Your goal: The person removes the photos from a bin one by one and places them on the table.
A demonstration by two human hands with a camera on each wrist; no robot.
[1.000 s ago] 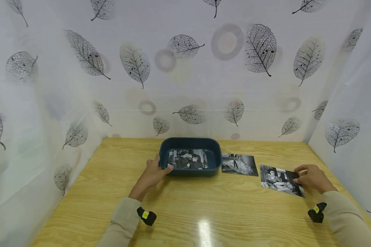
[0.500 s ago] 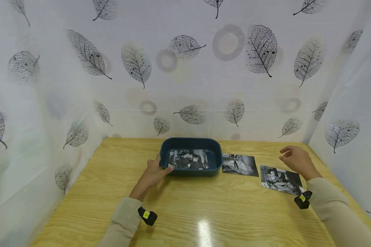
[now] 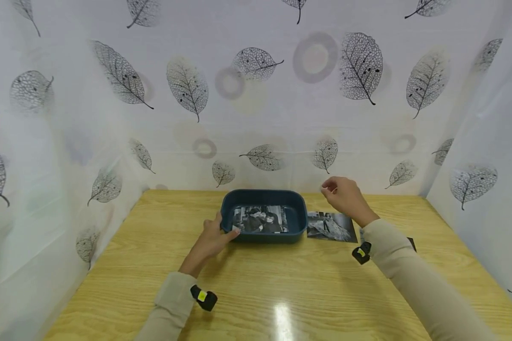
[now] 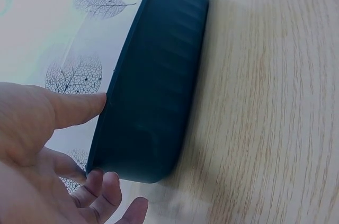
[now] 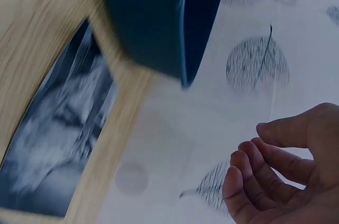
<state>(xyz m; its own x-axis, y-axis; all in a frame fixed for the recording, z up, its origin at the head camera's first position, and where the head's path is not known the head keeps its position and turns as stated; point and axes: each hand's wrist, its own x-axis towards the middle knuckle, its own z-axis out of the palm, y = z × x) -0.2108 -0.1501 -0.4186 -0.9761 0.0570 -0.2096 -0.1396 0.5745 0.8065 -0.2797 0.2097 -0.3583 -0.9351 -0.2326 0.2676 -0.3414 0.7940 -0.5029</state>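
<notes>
— Our right grip (image 3: 348, 197) hangs loosely curled, empty!
— And the dark blue bin (image 3: 269, 238) lies left of it, long side towards us, our left grip (image 3: 211, 240) pinching its left end.

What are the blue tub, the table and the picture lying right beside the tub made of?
Tub: probably plastic, smooth with a soft sheen; its walls look thin and its corners rounded.
Table: wood or a wood-look covering, with grain lines; shiny, since it reflects a bright light.
Picture: likely photo paper or thin card, flat and printed; glossy or matte, I can't tell.
</notes>
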